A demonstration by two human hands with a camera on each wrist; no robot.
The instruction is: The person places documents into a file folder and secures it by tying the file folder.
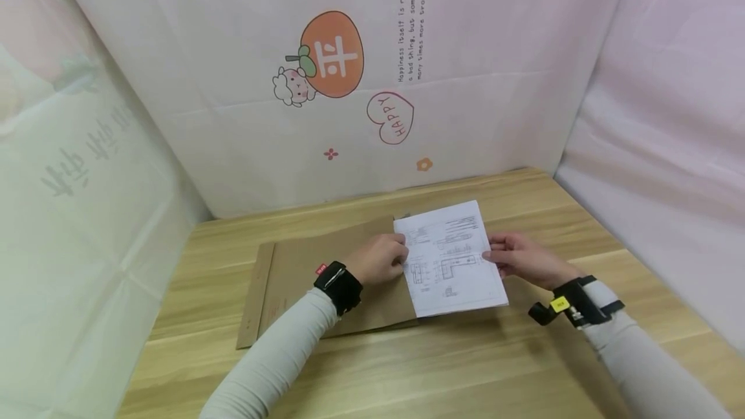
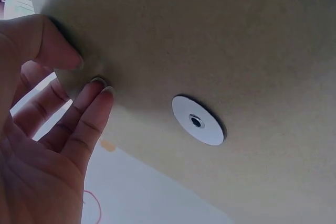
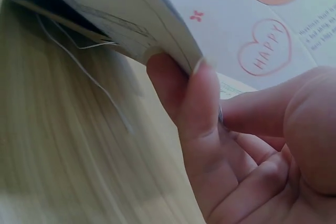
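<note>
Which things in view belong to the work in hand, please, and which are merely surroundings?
In the job:
brown envelope, gripped at its edge by the left hand
printed paper, pinched by the right hand

Just around it:
wooden table
patterned cloth
black wrist straps

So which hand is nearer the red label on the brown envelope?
Left: the left hand grips the envelope just right of the red label; the right hand is farther right, pinching the printed sheets.
</note>
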